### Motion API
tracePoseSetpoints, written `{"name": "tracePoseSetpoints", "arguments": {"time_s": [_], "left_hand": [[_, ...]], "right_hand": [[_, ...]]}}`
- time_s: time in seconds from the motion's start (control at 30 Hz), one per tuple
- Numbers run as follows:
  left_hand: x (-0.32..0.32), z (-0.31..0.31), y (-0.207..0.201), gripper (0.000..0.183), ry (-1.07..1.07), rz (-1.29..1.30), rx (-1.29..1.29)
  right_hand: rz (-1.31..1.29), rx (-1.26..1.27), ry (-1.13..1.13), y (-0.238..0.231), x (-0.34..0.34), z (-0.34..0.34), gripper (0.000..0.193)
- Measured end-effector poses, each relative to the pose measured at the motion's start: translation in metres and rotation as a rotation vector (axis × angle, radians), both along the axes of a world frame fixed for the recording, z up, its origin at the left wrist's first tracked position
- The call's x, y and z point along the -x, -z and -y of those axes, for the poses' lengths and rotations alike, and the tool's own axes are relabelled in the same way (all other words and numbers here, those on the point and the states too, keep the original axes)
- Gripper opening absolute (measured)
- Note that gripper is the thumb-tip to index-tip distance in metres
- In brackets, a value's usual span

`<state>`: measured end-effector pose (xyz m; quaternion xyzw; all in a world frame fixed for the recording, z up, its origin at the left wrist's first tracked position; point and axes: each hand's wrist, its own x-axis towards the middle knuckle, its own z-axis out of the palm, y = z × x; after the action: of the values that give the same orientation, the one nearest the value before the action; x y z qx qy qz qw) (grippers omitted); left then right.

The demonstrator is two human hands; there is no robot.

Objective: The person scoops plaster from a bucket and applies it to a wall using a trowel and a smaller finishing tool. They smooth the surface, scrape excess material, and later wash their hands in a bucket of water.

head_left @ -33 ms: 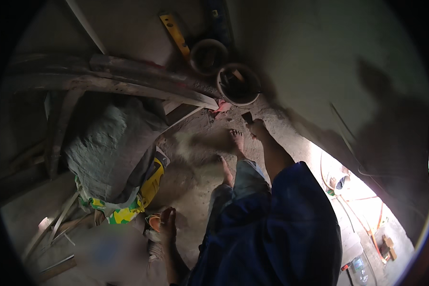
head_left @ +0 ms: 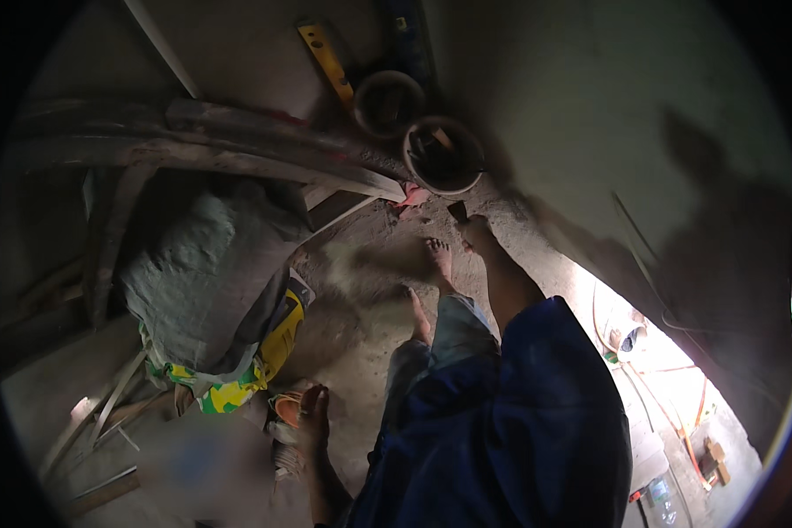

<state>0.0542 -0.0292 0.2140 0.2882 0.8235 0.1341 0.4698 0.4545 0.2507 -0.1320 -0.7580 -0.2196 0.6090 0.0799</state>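
Note:
My right hand (head_left: 476,234) reaches forward, low over the dusty floor, closed round a scraper (head_left: 458,212) with a flat dark blade. The blade points away from me, just beyond the toes of my bare right foot (head_left: 439,255). Off to the left, my left hand (head_left: 313,417) is raised with its fingers stretched out and nothing seen in it. Close beside it is a small orange thing (head_left: 286,407) whose kind I cannot make out; the hand partly overlaps it, and I cannot tell whether they touch.
Two round buckets (head_left: 443,156) stand ahead against the wall, the nearer holding tools. A yellow spirit level (head_left: 327,64) leans behind. Left are wooden beams (head_left: 264,162) and a grey-covered pile (head_left: 207,273) with yellow-green sacks (head_left: 282,339). Cables and a plastic bottle (head_left: 663,502) lie right.

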Motion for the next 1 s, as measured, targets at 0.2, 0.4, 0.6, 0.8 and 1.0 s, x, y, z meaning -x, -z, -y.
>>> {"name": "tracePoseSetpoints", "arguments": {"time_s": [0.2,0.4,0.6,0.8,1.0], "left_hand": [[-0.021,0.069,0.025,0.032,-0.288,-0.01,0.296],[-0.042,0.122,0.046,0.033,-0.485,0.053,0.382],[-0.038,0.062,0.02,0.045,-0.377,-0.091,0.051],[-0.06,0.134,0.006,0.048,-0.569,-0.103,-0.002],[-0.107,0.336,0.093,0.049,-0.987,-0.074,0.181]], "right_hand": [[-0.043,0.141,0.037,-0.001,-0.005,-0.031,0.026],[-0.537,0.064,0.177,-0.043,-0.033,0.015,0.034],[-0.331,0.118,-0.057,-0.03,-0.053,0.06,0.009],[-0.166,0.21,-0.367,-0.091,-0.024,0.074,0.015],[-0.248,0.121,-0.606,-0.108,0.055,0.085,0.016]]}}
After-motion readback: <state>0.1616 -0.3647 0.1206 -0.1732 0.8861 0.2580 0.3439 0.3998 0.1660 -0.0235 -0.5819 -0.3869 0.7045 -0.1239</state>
